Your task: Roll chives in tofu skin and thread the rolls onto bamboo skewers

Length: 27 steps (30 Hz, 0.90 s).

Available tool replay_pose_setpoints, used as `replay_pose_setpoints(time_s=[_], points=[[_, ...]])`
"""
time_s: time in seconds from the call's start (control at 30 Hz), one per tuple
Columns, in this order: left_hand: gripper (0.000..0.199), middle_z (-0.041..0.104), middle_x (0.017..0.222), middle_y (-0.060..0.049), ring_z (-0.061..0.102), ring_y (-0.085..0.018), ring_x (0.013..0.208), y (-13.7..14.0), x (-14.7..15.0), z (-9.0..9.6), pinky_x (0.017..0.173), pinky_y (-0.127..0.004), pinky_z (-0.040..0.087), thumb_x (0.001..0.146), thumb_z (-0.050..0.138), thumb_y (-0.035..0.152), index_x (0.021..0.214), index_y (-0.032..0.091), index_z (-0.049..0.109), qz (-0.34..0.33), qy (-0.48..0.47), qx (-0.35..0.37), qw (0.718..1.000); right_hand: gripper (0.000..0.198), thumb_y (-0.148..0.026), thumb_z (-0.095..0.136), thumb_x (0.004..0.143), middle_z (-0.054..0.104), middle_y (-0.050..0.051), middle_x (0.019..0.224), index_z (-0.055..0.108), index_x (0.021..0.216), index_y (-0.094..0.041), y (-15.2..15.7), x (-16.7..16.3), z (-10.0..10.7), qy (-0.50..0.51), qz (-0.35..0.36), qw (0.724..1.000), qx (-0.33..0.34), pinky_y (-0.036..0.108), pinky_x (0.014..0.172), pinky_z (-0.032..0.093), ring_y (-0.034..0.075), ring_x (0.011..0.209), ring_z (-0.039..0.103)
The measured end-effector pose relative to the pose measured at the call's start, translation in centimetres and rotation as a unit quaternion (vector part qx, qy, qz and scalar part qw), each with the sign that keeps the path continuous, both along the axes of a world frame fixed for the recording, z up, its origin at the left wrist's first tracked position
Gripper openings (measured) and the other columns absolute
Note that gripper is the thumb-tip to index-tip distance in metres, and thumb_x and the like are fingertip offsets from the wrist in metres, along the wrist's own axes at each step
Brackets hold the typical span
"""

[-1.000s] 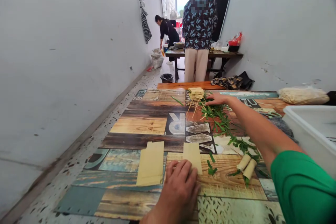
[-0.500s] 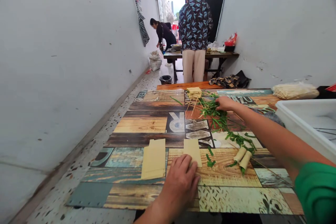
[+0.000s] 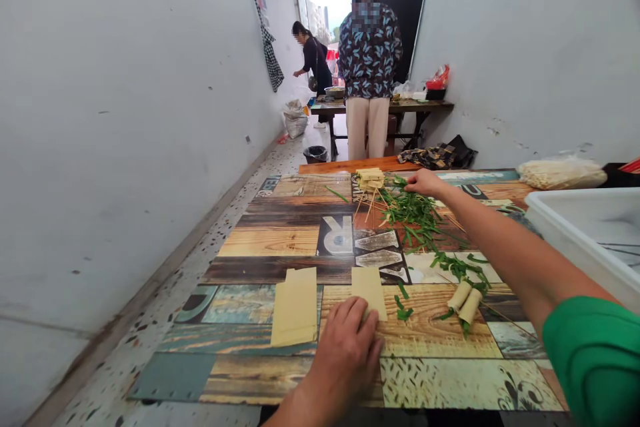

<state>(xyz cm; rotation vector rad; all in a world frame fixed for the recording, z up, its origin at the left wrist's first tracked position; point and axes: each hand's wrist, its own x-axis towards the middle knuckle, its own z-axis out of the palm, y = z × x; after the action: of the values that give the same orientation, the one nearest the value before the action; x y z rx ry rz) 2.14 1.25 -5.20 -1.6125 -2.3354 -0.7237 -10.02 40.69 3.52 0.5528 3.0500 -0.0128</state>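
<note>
Sheet (image 3: 369, 283), pale, on the counter (image 3: 270, 240); lower edge hidden under the left hand (image 3: 347, 343), fingers loosely curved; pinching or merely resting, cannot tell. Clock read from that hand: right hand (image 3: 424, 182) at 1 o'clock, fingers drawn together by the far edge of the greens (image 3: 417, 217); tips indistinct, any hold on a leaf uncertain. White bin (image 3: 560, 203), 2 o'clock, cut off. Versus half a second ago: right hand shifted toward 12 o'clock; left unmoved; background person (image 3: 317, 60) more upright.
</note>
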Motion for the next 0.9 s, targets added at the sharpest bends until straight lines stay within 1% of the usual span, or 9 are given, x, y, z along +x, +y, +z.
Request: replay_pose_setpoints(time_s=[0.17,0.23,0.3,0.47,0.53,0.6,0.7,0.83,0.9], points=[[0.028,0.06,0.116,-0.013,0.055,-0.03,0.111,0.0,0.0,0.0,0.091,-0.049,0.053,0.088,0.057,0.02,0.115,0.017,0.057,0.0,-0.007,0.002,1.0,0.044,-0.053,0.066,0.075,0.072,0.012,0.09,0.076,0.092,-0.013,-2.5,-2.3,-2.4,-0.036,-0.021,0.999,0.014,0.027,0.069,0.045,0.022,0.082,0.064],[0.028,0.06,0.116,-0.013,0.055,-0.03,0.111,-0.1,0.0,0.0,0.091,-0.049,0.053,0.088,0.057,0.02,0.116,0.016,0.057,-0.003,-0.009,0.001,1.0,0.047,-0.048,0.069,0.075,0.071,0.018,0.104,0.074,0.102,-0.01,-3.4,-2.6,-3.0,-0.04,-0.032,0.998,0.034,0.029,0.074,0.046,0.025,0.091,0.065],[0.028,0.06,0.116,-0.013,0.054,-0.03,0.111,-0.1,0.0,0.1,0.092,-0.049,0.053,0.088,0.057,0.02,0.116,0.016,0.057,-0.005,-0.01,0.0,1.0,0.04,-0.039,0.066,0.079,0.07,0.019,0.108,0.073,0.106,-0.01,-3.7,-2.6,-2.8,-0.037,-0.032,0.998,0.045,0.028,0.076,0.046,0.025,0.096,0.065],[0.029,0.059,0.117,-0.013,0.053,-0.03,0.113,-0.2,0.0,0.0,0.094,-0.049,0.052,0.088,0.057,0.02,0.117,0.016,0.056,-0.005,-0.018,-0.006,1.0,0.03,-0.039,0.06,0.083,0.073,0.01,0.087,0.077,0.094,-0.016,-0.9,-0.7,0.9,-0.021,-0.015,0.998,0.057,0.025,0.074,0.044,0.021,0.09,0.065],[0.031,0.058,0.119,-0.014,0.052,-0.03,0.114,-0.2,0.1,0.0,0.095,-0.05,0.051,0.087,0.058,0.021,0.118,0.017,0.056,0.001,-0.016,-0.009,1.0,0.029,-0.041,0.059,0.084,0.07,0.007,0.075,0.077,0.083,-0.018,0.8,0.6,2.4,-0.002,0.001,0.998,0.065,0.025,0.069,0.043,0.02,0.082,0.064],[0.031,0.058,0.119,-0.013,0.053,-0.03,0.113,-0.1,0.2,0.1,0.095,-0.049,0.051,0.086,0.06,0.022,0.116,0.017,0.056,0.004,-0.022,-0.015,1.0,0.03,-0.041,0.06,0.083,0.064,0.006,0.062,0.073,0.068,-0.018,2.2,2.1,2.9,0.006,0.006,0.998,0.069,0.027,0.064,0.041,0.02,0.072,0.062],[0.028,0.059,0.114,-0.012,0.053,-0.029,0.11,0.1,0.2,0.3,0.094,-0.047,0.051,0.085,0.062,0.024,0.111,0.017,0.057,0.007,-0.041,-0.02,0.999,0.032,-0.035,0.064,0.081,0.056,0.008,0.052,0.066,0.055,-0.017,3.2,3.6,1.6,-0.035,-0.04,0.997,0.055,0.031,0.062,0.04,0.02,0.063,0.059],[0.022,0.058,0.108,-0.01,0.052,-0.028,0.107,0.2,0.2,0.5,0.092,-0.045,0.05,0.084,0.061,0.023,0.105,0.017,0.058,0.016,-0.054,-0.025,0.998,0.028,-0.027,0.066,0.079,0.062,0.012,0.06,0.064,0.053,-0.016,2.9,4.4,-1.4,-0.059,-0.044,0.996,0.04,0.034,0.064,0.044,0.023,0.067,0.064],[0.021,0.058,0.107,-0.01,0.052,-0.027,0.106,0.2,0.3,0.6,0.093,-0.045,0.05,0.084,0.061,0.023,0.104,0.017,0.058,0.015,-0.056,-0.024,0.998,0.025,-0.029,0.069,0.077,0.065,0.014,0.063,0.065,0.055,-0.017,2.4,4.6,-2.5,-0.062,-0.054,0.996,0.034,0.036,0.066,0.048,0.027,0.071,0.067]])
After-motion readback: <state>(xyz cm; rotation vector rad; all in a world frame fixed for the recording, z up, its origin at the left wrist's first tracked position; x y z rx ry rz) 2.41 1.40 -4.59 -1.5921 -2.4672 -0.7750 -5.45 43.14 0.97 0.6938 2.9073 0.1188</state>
